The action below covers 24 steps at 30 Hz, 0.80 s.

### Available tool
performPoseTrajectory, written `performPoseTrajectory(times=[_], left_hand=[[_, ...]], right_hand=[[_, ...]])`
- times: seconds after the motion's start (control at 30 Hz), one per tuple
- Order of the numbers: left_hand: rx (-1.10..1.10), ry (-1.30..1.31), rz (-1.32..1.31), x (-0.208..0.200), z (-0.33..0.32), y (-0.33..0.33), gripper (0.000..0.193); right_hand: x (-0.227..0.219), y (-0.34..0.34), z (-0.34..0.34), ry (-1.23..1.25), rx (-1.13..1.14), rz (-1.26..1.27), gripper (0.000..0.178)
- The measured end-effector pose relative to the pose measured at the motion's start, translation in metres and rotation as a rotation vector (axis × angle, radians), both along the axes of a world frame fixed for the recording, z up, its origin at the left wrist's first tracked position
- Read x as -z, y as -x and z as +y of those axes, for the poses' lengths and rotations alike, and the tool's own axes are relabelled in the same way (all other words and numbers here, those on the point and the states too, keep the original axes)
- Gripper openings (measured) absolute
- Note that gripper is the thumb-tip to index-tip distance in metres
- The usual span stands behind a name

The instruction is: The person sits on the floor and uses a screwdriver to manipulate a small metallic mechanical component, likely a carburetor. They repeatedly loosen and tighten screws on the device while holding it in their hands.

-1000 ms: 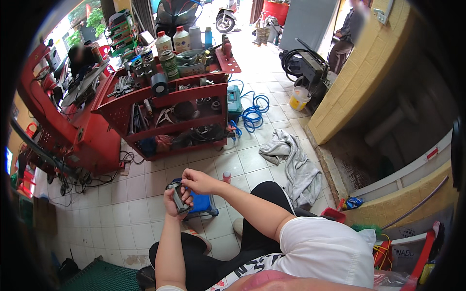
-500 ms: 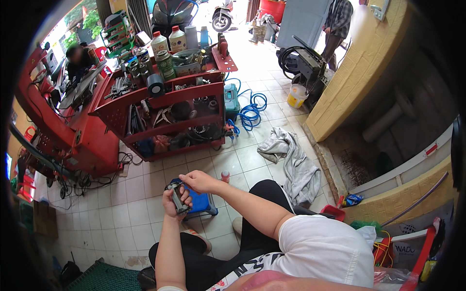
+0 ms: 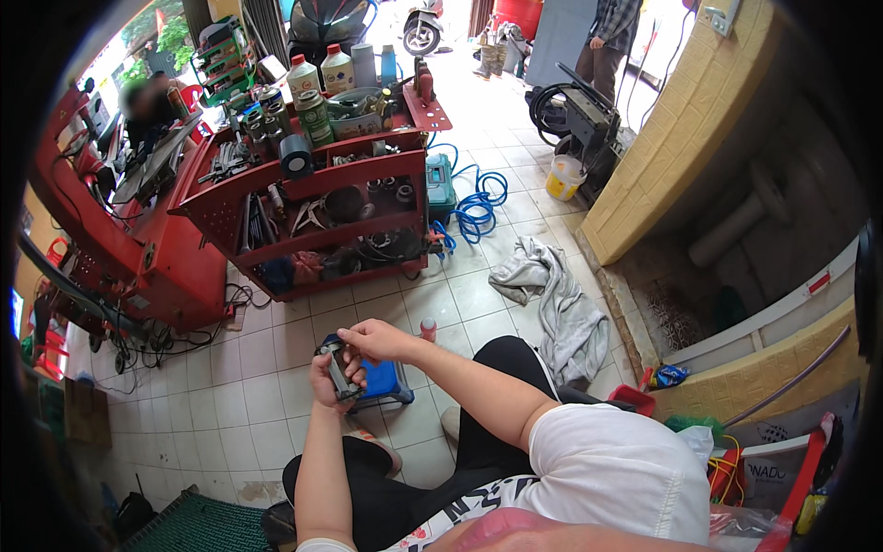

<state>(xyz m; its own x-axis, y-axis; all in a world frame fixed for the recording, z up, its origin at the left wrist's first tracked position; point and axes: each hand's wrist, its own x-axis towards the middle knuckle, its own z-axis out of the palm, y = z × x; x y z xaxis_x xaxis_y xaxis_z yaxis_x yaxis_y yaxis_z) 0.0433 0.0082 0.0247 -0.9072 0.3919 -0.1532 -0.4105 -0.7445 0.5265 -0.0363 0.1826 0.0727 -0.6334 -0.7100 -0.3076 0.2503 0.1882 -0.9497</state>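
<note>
Standing person (image 3: 609, 44) moved left; left hand (image 3: 326, 385) grips dark-ended grey part (image 3: 338, 368); right hand (image 3: 379, 340) pinching, object unclear.

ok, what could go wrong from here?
The metal part is held above the floor in the left hand: a slip could drop it. The right hand works close at its far end and might get pinched. The crumpled cloth and loose blue hose on the floor could trip someone.
</note>
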Motion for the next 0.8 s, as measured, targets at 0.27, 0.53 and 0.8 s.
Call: performPoseTrajectory(times=[0.27, 0.53, 0.8], left_hand=[[-0.031, -0.008, -0.004, -0.001, 0.000, -0.001, 0.041], [-0.042, -0.026, -0.003, -0.001, 0.000, -0.001, 0.042], [-0.013, -0.064, -0.014, -0.002, 0.003, 0.000, 0.042]], right_hand=[[0.009, -0.009, -0.006, 0.091, 0.116, 0.192, 0.020], [0.010, -0.009, -0.006, 0.106, 0.147, 0.307, 0.019], [0.012, 0.000, -0.002, -0.039, 0.137, 0.126, 0.030]])
